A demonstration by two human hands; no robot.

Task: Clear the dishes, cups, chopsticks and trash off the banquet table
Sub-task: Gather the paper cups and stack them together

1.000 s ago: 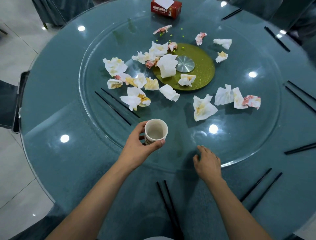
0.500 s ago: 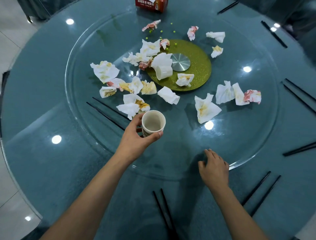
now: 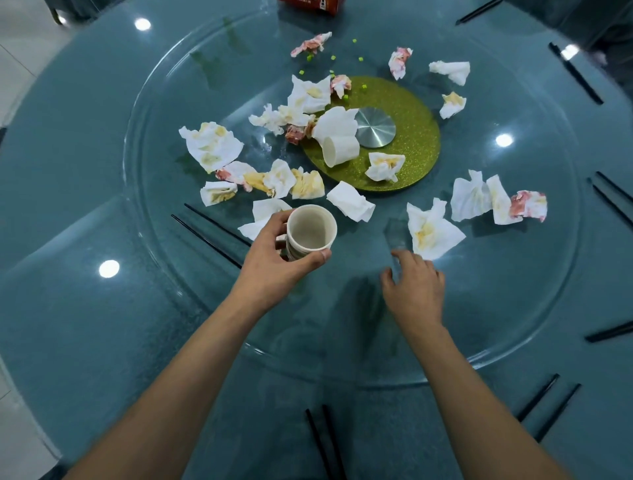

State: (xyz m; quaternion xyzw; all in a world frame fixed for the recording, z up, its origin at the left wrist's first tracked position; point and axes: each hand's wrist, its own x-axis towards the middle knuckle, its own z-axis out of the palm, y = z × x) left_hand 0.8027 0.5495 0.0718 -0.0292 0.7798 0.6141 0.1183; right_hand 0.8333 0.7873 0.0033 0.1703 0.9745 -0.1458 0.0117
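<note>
My left hand (image 3: 274,263) grips an upright paper cup (image 3: 310,229), held above the glass turntable (image 3: 513,308). My right hand (image 3: 412,287) hovers over the turntable, fingers loosely spread, fingertips just short of a stained crumpled napkin (image 3: 431,229). A second white cup (image 3: 339,150) lies on its side on the green centre disc (image 3: 414,137). Several soiled napkins (image 3: 212,145) are scattered across the turntable. A black chopstick pair (image 3: 209,229) lies left of the held cup; another chopstick pair (image 3: 325,442) lies at the near table edge.
More chopstick pairs (image 3: 548,404) lie around the right rim of the teal round table (image 3: 68,308). A red tissue box (image 3: 311,3) sits at the far edge. Small green food bits (image 3: 310,58) dot the glass near the centre.
My left hand carried the cup forward over the turntable. My right hand left the turntable's near edge and reached forward toward the stained napkin.
</note>
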